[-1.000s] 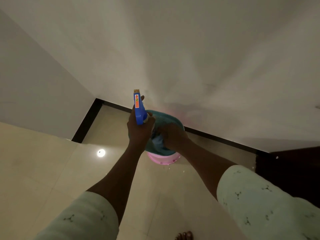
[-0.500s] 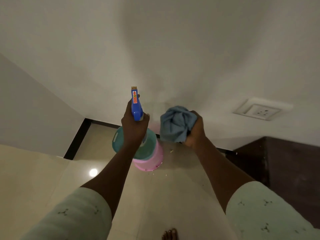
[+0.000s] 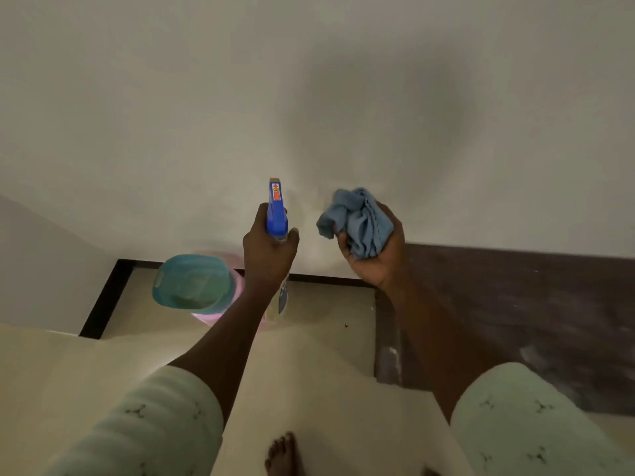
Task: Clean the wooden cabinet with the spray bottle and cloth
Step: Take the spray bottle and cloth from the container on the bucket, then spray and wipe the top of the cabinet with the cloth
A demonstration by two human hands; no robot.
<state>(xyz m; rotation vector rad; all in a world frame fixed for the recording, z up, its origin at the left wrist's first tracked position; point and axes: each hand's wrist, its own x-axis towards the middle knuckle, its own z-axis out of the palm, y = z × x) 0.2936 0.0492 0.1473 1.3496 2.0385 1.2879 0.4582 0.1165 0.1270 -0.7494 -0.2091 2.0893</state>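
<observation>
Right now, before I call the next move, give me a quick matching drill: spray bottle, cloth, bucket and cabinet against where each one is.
Things:
1. spray bottle
2. cloth
3. bucket
4. wooden cabinet

Places:
A. on the floor, in the wall corner
B. bunched in the right hand
C. low along the wall, at right
D. upright in the left hand

Pairs: 1-D, 2-B, 3-A, 4-C

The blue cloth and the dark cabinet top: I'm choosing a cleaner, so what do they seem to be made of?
The crumpled blue cloth, bunched in the right hand, looks like soft microfibre or terry: matte, with limp folds. The dark brown cabinet top looks like wood or wood-look laminate: faint grain streaks and a dull, dusty finish. Which of the two, I cannot tell.
</observation>
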